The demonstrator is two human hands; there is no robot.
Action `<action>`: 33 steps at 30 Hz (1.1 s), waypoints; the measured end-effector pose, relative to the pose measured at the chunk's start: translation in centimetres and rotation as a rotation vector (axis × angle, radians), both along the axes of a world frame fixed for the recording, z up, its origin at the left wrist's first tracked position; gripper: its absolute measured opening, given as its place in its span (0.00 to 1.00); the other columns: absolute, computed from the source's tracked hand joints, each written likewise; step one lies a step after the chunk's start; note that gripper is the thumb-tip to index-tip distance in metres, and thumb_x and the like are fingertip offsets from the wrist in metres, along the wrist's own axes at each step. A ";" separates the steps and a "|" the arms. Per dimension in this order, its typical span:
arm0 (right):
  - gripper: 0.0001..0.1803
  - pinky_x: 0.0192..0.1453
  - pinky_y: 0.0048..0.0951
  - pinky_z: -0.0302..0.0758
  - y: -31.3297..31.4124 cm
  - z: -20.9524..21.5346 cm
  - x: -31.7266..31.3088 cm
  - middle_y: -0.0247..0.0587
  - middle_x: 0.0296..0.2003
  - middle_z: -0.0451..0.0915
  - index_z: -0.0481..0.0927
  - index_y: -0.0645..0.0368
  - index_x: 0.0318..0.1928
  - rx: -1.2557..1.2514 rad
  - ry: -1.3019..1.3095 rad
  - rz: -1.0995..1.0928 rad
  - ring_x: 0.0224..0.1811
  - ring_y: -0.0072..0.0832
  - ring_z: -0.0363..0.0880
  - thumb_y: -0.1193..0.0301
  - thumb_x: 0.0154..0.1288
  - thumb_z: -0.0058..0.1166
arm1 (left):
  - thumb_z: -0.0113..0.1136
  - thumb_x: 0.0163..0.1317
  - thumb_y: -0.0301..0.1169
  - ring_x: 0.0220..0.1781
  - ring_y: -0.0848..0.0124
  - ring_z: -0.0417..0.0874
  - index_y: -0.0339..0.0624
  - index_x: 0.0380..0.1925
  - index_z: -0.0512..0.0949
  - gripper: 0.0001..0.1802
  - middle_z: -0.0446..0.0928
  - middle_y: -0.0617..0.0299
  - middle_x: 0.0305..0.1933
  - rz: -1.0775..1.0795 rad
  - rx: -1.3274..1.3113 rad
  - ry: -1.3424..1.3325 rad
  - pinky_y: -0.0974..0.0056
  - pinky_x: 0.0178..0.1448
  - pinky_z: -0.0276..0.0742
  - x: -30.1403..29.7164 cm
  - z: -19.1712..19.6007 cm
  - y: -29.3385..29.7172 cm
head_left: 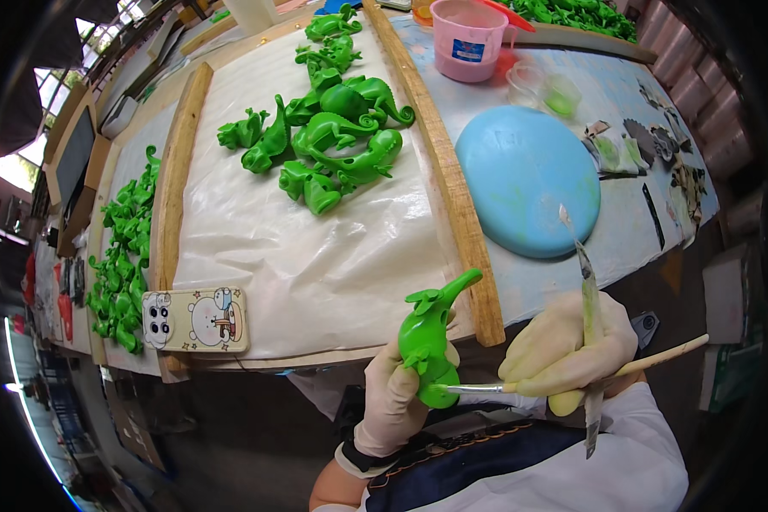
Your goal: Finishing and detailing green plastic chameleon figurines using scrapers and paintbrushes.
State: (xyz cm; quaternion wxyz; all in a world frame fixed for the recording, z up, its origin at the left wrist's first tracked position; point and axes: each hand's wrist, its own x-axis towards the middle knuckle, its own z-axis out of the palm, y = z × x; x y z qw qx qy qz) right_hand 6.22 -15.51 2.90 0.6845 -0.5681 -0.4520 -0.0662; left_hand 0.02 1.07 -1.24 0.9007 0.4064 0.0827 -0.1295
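My left hand [390, 397], in a pale glove, grips a glossy green plastic animal figure [424, 337] with its curved, tapering end pointing up and right. Some of its fingers are hidden behind the figure. My right hand [567, 346], also gloved and stained yellow-green, is closed around a thin paintbrush [670, 351] with a wooden handle. The brush's metal end touches or nearly touches the figure's lower end. A second slim, paint-smeared tool [589, 290] crosses the same hand, its pointed end up toward an upturned light-blue bowl [527, 179]; its exact kind is unclear.
Several green chameleon-like figures [346, 128] lie on the white sheet [230, 222] between two wooden strips [439, 154]. More green pieces [124, 256] are heaped at left, near a phone in a cartoon case [198, 320]. A pink cup [467, 43] and clear containers [559, 94] stand at right.
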 end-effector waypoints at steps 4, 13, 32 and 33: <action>0.17 0.19 0.28 0.73 -0.7 0.7 -0.7 0.52 0.17 0.74 0.76 0.72 0.21 -0.116 0.231 0.022 0.17 0.37 0.75 0.66 0.52 0.53 | 0.53 0.47 0.56 0.21 0.78 0.64 0.29 0.52 0.57 0.44 0.67 0.64 0.27 -0.056 -0.032 0.002 0.75 0.23 0.58 0.0 -0.2 0.2; 0.13 0.21 0.27 0.74 0.2 1.4 0.0 0.51 0.18 0.75 0.75 0.70 0.20 -0.142 0.148 -0.033 0.19 0.36 0.76 0.69 0.45 0.59 | 0.56 0.45 0.55 0.28 0.76 0.69 0.28 0.52 0.57 0.45 0.68 0.61 0.30 -0.140 -0.111 0.003 0.75 0.27 0.64 -0.3 -0.3 0.4; 0.17 0.24 0.29 0.74 0.3 0.4 0.9 0.50 0.20 0.75 0.76 0.69 0.22 0.010 0.119 -0.058 0.22 0.37 0.76 0.63 0.49 0.56 | 0.56 0.46 0.55 0.25 0.77 0.69 0.27 0.51 0.58 0.44 0.69 0.60 0.30 -0.072 -0.129 0.075 0.75 0.26 0.65 -0.5 -0.4 -0.1; 0.17 0.24 0.29 0.73 0.2 0.5 1.1 0.49 0.20 0.75 0.75 0.69 0.22 0.014 0.110 -0.032 0.21 0.37 0.76 0.63 0.50 0.55 | 0.56 0.45 0.55 0.27 0.77 0.70 0.27 0.51 0.58 0.45 0.70 0.60 0.31 -0.053 -0.121 0.081 0.75 0.27 0.66 -0.6 -0.4 0.0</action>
